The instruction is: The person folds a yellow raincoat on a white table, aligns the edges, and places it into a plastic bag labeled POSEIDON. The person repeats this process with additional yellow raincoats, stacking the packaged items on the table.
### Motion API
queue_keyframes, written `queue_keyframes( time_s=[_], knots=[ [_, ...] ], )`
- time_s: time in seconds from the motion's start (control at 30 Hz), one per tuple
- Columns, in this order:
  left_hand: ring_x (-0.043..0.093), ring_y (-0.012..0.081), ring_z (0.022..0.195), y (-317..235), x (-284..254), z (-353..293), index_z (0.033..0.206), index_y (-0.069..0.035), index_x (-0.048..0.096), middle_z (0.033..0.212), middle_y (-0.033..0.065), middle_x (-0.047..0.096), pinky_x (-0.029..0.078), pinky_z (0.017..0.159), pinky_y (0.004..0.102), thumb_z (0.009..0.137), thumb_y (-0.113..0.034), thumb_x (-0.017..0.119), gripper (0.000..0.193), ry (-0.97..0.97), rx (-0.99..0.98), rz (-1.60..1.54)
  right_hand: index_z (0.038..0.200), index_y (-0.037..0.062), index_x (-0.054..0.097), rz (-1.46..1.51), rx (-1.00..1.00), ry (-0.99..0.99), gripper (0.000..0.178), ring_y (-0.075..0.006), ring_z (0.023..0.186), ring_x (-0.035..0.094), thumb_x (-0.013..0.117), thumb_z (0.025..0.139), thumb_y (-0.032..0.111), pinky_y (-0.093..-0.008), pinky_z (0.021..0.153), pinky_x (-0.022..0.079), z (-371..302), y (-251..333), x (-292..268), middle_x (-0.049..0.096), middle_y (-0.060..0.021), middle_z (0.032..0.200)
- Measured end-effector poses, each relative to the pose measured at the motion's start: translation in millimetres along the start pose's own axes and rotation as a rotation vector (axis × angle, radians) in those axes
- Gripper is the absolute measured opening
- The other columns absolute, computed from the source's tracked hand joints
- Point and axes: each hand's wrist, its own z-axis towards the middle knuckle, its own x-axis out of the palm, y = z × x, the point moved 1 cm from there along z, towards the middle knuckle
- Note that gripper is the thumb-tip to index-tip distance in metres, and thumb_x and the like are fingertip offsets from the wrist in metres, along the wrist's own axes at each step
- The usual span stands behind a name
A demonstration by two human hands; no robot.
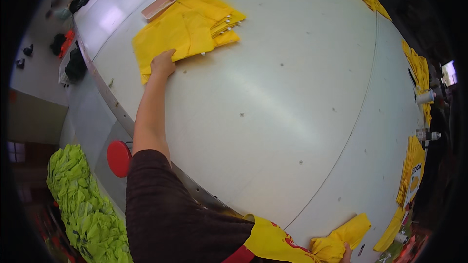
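Currently | left hand (163,63) touches yellow cloth stack (183,29) | right hand (346,253): yellow bundle (343,235)

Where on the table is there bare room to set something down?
The widest bare patch of the table lies between the yellow cloth stack at the left hand and the yellow bundle at the right hand. Crowded: the right edge, with yellow piles and a bottle, and beside the stack, where a pink tray sits.
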Motion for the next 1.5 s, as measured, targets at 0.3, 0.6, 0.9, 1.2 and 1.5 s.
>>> queue_keyframes(
  time_s=[0.3, 0.6, 0.9, 1.2, 1.5],
  knots=[
    [0.063, 0.0292, 0.087, -57, -74, 7, 0.103, -0.004, 0.061, 0.093, 0.0153, 0.065, 0.049, 0.077, 0.0342, 0.072, -0.012, 0.063, 0.032, 0.097, -0.134, -0.431, 0.127, 0.0046, 0.044, 0.046, -0.019, 0.014, 0.053, -0.0253, 0.107, 0.051, 0.051, 0.087, 0.039, -0.0381, 0.090, 0.043, -12, 3, -13, 0.053, -0.0110, 0.119],
    [0.060, 0.0210, 0.092, -63, -128, -14, 0.108, 0.002, 0.054, 0.101, 0.0089, 0.061, 0.050, 0.081, 0.0329, 0.080, -0.003, 0.059, 0.029, -0.227, 0.057, -1.917, 0.127, 0.0055, 0.044, 0.077, -0.004, 0.063, 0.054, -0.0255, 0.107, 0.051, 0.049, 0.088, 0.042, -0.0387, 0.090, 0.042, -25, 2, -22, 0.053, -0.0110, 0.120],
    [0.051, 0.0248, 0.107, -243, 11, -146, 0.122, -0.003, 0.043, 0.117, 0.0088, 0.051, 0.043, 0.092, 0.0394, 0.091, -0.017, 0.053, 0.036, -0.088, -0.917, -2.523, 0.126, 0.0065, 0.045, 0.030, 0.013, 0.052, 0.055, -0.0259, 0.108, 0.050, 0.048, 0.089, 0.047, -0.0396, 0.090, 0.042, -52, -7, -36, 0.053, -0.0110, 0.119],
    [0.046, 0.0256, 0.110, -250, -37, -228, 0.122, -0.002, 0.041, 0.118, 0.0132, 0.048, 0.036, 0.095, 0.0394, 0.088, -0.020, 0.055, 0.041, 0.415, -1.082, -2.178, 0.127, 0.0073, 0.045, 0.043, -0.086, 0.146, 0.056, -0.0254, 0.109, 0.049, 0.048, 0.088, 0.048, -0.0402, 0.091, 0.042, -31, -25, -49, 0.053, -0.0104, 0.120],
    [0.049, 0.0151, 0.059, -102, -31, -161, 0.113, -0.002, 0.046, 0.078, 0.0062, 0.054, 0.045, 0.054, 0.0255, 0.078, -0.021, 0.070, 0.046, -0.628, -1.165, -1.680, 0.126, 0.0055, 0.044, 0.090, -0.138, 0.222, 0.055, -0.0254, 0.107, 0.050, 0.051, 0.086, 0.042, -0.0396, 0.090, 0.043, 9, -36, -88, 0.052, -0.0109, 0.120]
  ],
)
